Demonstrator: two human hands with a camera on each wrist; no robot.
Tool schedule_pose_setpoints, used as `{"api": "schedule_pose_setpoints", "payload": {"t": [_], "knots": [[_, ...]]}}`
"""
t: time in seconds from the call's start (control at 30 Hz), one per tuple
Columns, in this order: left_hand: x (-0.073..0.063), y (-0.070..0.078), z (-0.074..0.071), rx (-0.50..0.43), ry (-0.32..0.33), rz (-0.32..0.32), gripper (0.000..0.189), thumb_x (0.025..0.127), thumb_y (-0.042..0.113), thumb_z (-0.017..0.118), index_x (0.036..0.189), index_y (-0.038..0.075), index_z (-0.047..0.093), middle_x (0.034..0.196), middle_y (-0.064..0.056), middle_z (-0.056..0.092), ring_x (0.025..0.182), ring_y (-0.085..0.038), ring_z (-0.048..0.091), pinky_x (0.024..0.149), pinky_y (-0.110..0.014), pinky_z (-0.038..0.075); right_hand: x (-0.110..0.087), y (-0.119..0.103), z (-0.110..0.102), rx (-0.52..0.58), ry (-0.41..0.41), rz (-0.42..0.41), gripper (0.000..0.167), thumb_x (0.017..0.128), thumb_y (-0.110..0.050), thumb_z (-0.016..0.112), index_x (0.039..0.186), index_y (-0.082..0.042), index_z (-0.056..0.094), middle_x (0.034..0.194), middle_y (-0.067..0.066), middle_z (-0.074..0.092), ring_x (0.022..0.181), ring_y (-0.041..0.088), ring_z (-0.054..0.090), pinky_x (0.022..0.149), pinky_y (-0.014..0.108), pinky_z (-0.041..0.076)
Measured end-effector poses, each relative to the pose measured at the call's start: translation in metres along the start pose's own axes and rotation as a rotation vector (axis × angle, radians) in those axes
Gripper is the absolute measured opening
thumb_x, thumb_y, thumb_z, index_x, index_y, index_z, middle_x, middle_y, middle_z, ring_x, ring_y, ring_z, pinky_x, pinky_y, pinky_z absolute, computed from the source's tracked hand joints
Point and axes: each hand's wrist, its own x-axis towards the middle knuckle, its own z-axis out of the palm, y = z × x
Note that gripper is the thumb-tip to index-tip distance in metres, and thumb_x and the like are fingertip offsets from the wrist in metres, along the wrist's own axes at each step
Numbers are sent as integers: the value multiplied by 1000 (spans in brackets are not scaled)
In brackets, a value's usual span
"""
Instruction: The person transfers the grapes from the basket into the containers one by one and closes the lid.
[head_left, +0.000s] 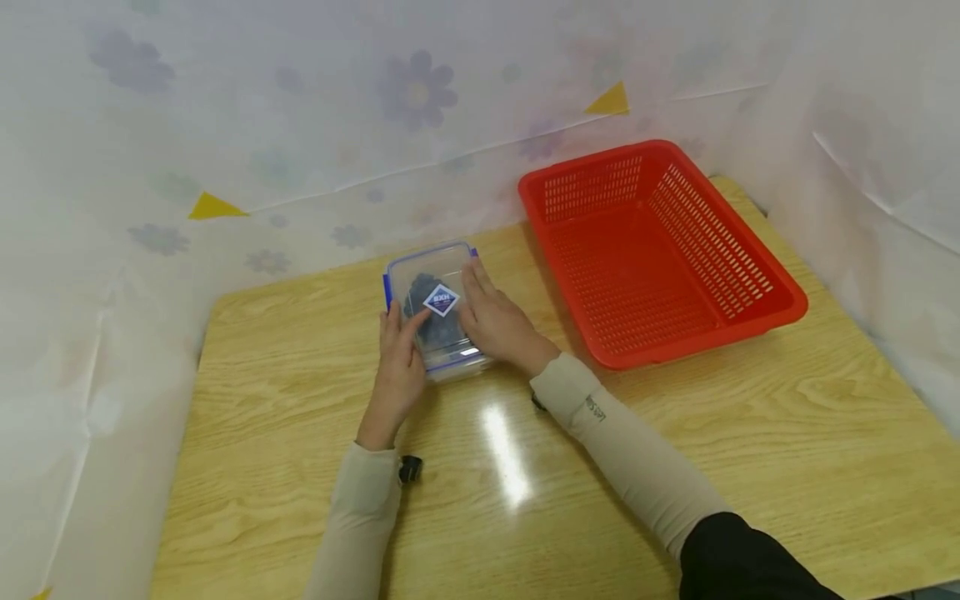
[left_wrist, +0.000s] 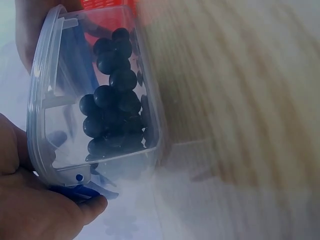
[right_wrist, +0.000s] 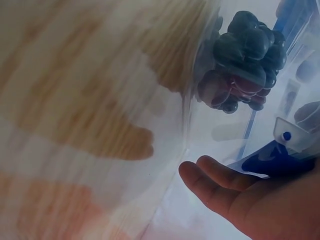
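A clear plastic food container (head_left: 442, 260) with a blue seal and a diamond-shaped label lies on the table, lid on. Dark grapes (left_wrist: 120, 82) are bunched inside. My left hand (head_left: 397, 379) grips its left side, thumb over the lid, with a finger by a blue latch (left_wrist: 75, 192) in the left wrist view. On the opposite side, my right hand (head_left: 504, 327) rests along the lid's edge with its fingers extended. The right wrist view shows a blue latch (right_wrist: 270, 160) angled outward above straight fingers (right_wrist: 205, 185).
To the right stands a red perforated plastic basket (head_left: 637, 250) with nothing visible in it. The wood-grain table (head_left: 285, 467) meets a flowered white sheet (head_left: 315, 125) at the back. Yellow triangles (head_left: 611, 100) are fixed to that sheet.
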Motion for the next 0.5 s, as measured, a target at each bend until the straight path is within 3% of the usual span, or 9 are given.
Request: {"api": "schedule_pose_setpoints", "payload": {"t": [0.3,0.5], "knots": [[4,-2,-3,3,-21,7,48,103,-3,31,145,6,53,165,-25,9,151,-45,1,120,-55,6,0,0,-2,-12,8,-3,65,109,-34,27,161,0,5,168,12,-8,151,30,14,119,43,22],[11,2,-4,8,-16,21,49,103,-4,32,148,4,50,165,-24,10,151,-44,2,120,-52,8,2,0,-7,48,48,10,66,109,-29,33,160,1,6,167,13,-9,150,36,18,119,48,21]]}}
